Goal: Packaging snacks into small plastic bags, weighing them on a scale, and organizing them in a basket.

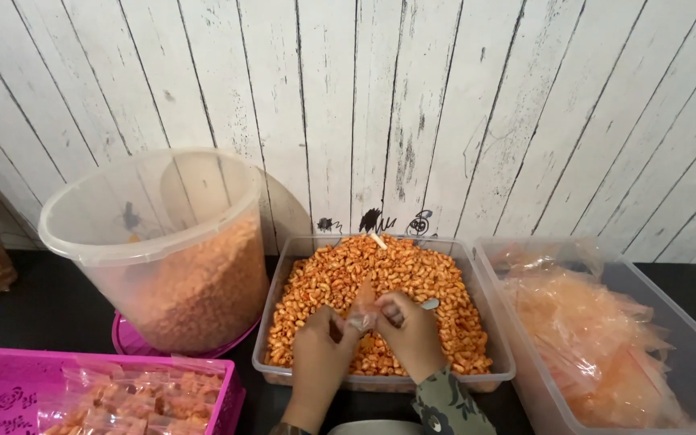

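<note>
— Clear plastic: where's your small bag (362,320)?
— Pinched between the fingers of your left hand (321,354) and right hand (412,334), both closed on it, directly over the tray of orange snacks (380,300).

A small clear plastic bag (362,310) sits between the two hands, over the orange snacks. Filled clear packets (134,400) with orange content lie in the pink basket (231,395) at bottom left. Many empty orange-tinted bags (586,338) are piled in the right clear bin (525,338).
</note>
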